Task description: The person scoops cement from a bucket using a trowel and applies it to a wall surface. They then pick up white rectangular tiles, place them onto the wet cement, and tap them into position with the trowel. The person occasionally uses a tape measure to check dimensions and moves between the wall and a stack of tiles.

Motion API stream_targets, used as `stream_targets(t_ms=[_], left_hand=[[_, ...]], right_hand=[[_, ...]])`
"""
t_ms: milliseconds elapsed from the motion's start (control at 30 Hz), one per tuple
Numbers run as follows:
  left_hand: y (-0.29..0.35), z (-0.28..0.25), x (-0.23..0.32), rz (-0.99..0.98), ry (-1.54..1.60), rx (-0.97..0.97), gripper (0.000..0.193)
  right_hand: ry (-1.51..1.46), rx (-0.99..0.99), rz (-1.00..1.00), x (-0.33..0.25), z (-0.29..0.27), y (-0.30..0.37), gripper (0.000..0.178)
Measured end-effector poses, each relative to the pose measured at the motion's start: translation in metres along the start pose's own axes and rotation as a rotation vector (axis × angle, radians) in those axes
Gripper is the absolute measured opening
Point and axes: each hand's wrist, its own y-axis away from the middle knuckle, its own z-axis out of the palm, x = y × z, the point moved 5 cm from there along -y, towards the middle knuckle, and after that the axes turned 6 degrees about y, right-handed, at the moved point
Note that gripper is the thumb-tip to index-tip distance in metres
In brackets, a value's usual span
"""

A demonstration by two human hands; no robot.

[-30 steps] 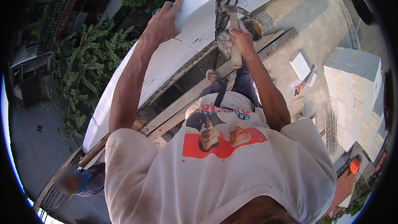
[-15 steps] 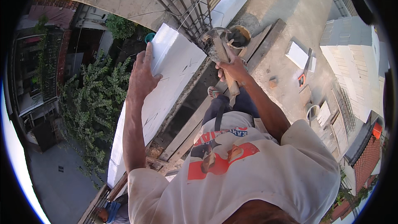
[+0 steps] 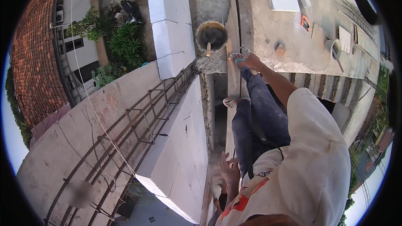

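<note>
My right hand (image 3: 251,61) is closed above my sandalled foot, beside the planks. It grips a wooden tool, seen almost end-on and mostly hidden by the fingers, so its kind is unclear. Low in the view, my left hand (image 3: 229,171) is held near my waist, its fingers apart and nothing in them. A low wall of white blocks (image 3: 190,138) runs to the left of that hand, apart from it. Farther off, a bucket (image 3: 197,37) holds grey mortar and a trowel with a wooden handle (image 3: 208,51).
Long planks (image 3: 244,6) lie under my feet, beside a dark gap. A steel rebar cage (image 3: 130,121) and a string stretch along the left. White blocks (image 3: 171,29) stand beyond it. An orange-handled saw (image 3: 305,23), a loose block (image 3: 282,1) and a pail (image 3: 331,48) are on the right.
My view has swung round. My left hand has come off the white block and drawn back near my waist. The right hand, still gripping the wooden tool, is now above my foot.
</note>
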Motion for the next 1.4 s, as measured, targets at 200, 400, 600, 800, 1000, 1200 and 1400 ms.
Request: stream_targets(t_ms=[200, 400, 600, 800, 1000, 1200, 1400], left_hand=[[-0.087, 0.091, -0.069, -0.112, -0.527, -0.288, 0.1], [-0.135, 0.159, -0.069, -0.408, -0.569, -0.338, 0.124], [-0.147, 0.193, -0.061, -0.531, -0.589, -0.261, 0.122], [-0.262, 0.239, -0.091, 0.023, -0.267, -0.188, 0.095], [-0.513, 0.322, -0.077, -0.384, 0.729, -0.226, 0.081], [-0.655, 0.367, -0.024, -0.353, 1.345, -0.159, 0.064], [-0.665, 0.367, 0.04, -0.123, 1.356, -0.15, 0.045]], right_hand=[[-0.511, 0.291, 0.4, 0.135, -0.011, -0.128, 0.062], [-0.071, 0.524, 0.291, 0.141, 0.03, -0.173, 0.063], [-0.284, 0.299, 0.135, -0.005, 0.012, -0.237, 0.047], [-0.444, -0.02, 0.364, -0.064, 0.022, -0.328, 0.048], [-1.306, -0.227, 0.222, -0.022, 0.032, -0.336, 0.019], [-0.576, -0.372, -0.011, 0.035, -0.076, -0.213, 0.03], [0.032, 0.048, -0.113, 0.072, -0.118, -0.135, 0.041]])
